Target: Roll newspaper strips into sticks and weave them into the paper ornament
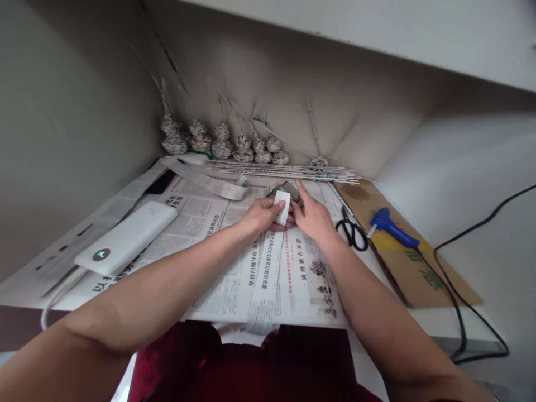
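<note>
Over the middle of the newspaper, my two hands meet around a small white rectangle of folded paper or card [283, 204]. My left hand [264, 215] pinches it, thumb on its face. My right hand [313, 216] is beside its right edge, index finger stretched forward and the other fingers curled in. What those curled fingers grip is hidden. Just behind the white piece shows a dark grey, flat-looking thing [288, 191] whose kind I cannot make out. Below the hands, a long newspaper strip [268, 273] runs toward me and over the table's front edge.
Several woven paper gourds [221, 142] line the back wall, with thin paper rods [288, 170] before them. A white power bank [125, 237] with a cable lies left. Black-handled scissors [352, 231] and a corded blue glue gun [393, 228] on cardboard [444, 285] lie right.
</note>
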`<state>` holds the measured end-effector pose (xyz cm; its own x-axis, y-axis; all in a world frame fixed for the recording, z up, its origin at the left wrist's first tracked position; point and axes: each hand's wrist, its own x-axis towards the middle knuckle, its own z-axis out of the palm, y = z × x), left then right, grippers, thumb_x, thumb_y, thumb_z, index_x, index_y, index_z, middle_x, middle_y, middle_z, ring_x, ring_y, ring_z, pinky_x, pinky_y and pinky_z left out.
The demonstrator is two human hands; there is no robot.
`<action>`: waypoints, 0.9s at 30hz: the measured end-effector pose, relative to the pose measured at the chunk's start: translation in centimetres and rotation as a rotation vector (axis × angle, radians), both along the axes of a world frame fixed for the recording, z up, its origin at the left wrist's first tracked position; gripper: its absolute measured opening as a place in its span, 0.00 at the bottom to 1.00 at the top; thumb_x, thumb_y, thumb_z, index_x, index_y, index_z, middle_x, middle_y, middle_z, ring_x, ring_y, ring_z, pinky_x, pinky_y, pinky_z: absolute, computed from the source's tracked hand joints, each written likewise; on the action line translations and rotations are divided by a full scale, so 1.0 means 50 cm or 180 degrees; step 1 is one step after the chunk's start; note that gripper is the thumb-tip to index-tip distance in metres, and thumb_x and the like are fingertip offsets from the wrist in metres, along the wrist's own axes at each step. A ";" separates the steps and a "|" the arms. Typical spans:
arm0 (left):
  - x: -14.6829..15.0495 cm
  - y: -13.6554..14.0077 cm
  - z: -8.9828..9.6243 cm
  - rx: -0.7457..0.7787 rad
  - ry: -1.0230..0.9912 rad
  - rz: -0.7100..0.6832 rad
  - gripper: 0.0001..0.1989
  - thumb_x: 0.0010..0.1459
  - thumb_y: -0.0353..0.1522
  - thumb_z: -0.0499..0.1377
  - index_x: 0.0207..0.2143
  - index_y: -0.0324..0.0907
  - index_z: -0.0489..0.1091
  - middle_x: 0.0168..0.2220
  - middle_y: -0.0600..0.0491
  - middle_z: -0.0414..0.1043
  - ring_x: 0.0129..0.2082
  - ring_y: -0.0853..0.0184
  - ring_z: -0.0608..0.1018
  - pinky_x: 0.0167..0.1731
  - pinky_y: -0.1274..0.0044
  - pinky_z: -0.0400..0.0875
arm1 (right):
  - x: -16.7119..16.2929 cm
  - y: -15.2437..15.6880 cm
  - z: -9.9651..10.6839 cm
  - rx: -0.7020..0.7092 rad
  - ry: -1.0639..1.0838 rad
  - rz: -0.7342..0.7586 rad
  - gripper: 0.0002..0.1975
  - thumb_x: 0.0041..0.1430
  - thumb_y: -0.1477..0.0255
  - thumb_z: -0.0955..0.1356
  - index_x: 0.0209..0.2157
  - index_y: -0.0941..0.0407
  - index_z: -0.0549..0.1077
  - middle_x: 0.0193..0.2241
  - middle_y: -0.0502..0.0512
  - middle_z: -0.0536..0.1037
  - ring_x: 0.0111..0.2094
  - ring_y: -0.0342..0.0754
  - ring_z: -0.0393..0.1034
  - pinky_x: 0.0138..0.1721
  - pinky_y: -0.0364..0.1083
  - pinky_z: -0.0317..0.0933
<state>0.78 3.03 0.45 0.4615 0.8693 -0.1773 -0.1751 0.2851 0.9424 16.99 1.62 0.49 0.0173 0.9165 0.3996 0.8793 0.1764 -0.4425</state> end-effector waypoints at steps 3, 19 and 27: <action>-0.001 0.004 -0.003 0.0065 0.0016 -0.0024 0.11 0.58 0.36 0.56 0.35 0.36 0.71 0.25 0.48 0.75 0.27 0.65 0.79 0.27 0.75 0.75 | 0.007 -0.005 0.012 -0.0033 0.1027 0.0171 0.18 0.56 0.60 0.65 0.44 0.54 0.75 0.35 0.56 0.78 0.37 0.50 0.71 0.38 0.47 0.62; 0.002 -0.008 -0.002 0.0351 0.0270 -0.0208 0.14 0.57 0.39 0.57 0.32 0.35 0.72 0.28 0.46 0.75 0.32 0.65 0.79 0.30 0.77 0.73 | -0.023 -0.017 0.023 -0.0999 0.3059 0.0618 0.11 0.45 0.63 0.72 0.26 0.58 0.77 0.13 0.47 0.70 0.15 0.40 0.62 0.16 0.40 0.54; 0.002 -0.009 -0.007 0.0361 0.0224 -0.0199 0.15 0.55 0.41 0.59 0.32 0.35 0.71 0.28 0.46 0.76 0.31 0.65 0.78 0.30 0.75 0.74 | -0.027 -0.017 0.029 -0.1099 0.3178 0.0420 0.12 0.44 0.63 0.72 0.24 0.59 0.74 0.13 0.46 0.66 0.14 0.38 0.58 0.15 0.39 0.51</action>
<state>0.89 2.59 0.11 0.5053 0.8554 -0.1134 -0.0927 0.1844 0.9785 15.63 0.79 1.92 0.0859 0.9960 -0.0227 0.0733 -0.0290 -0.9969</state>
